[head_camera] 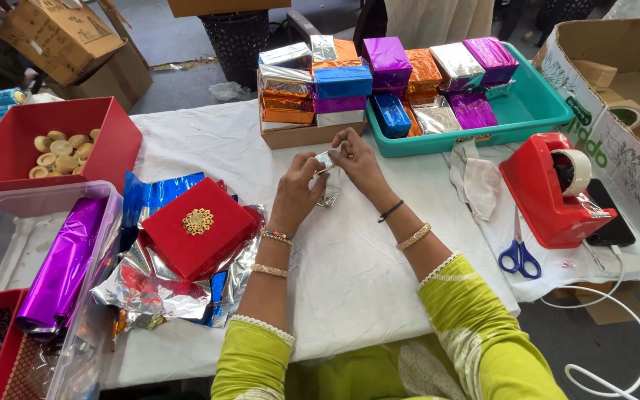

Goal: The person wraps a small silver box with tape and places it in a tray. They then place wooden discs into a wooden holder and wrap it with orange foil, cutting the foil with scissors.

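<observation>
White cloth [350, 252] covers the worktable, which stands on a grey floor with cardboard cartons around it. Over the middle of that cloth the person's left hand [295, 194] and right hand [358, 164] meet, both pinched on one small piece of crinkled silver foil [327, 178]. The left thumb and fingers clamp its left edge; the right fingertips nip the top corner, and the loose lower part of the foil hangs down toward the cloth between the two hands. Neither hand is spread open; both are closed tightly on the foil.

Just beyond the hands sits a shallow cardboard tray [312, 135] stacked with small boxes wrapped in shiny orange, blue, purple and silver foil, and beside it a teal plastic tray [535, 111] holding more such boxes. To the left, near the left forearm, a flat red square box with a gold ornament [198, 226] lies on a heap of loose foil sheets [150, 292]. To the right, well apart from the hands, stand a red tape dispenser [550, 192] and blue-handled scissors [519, 255]. Bare cloth lies in front of the hands down to the near table edge, giving free room there.
</observation>
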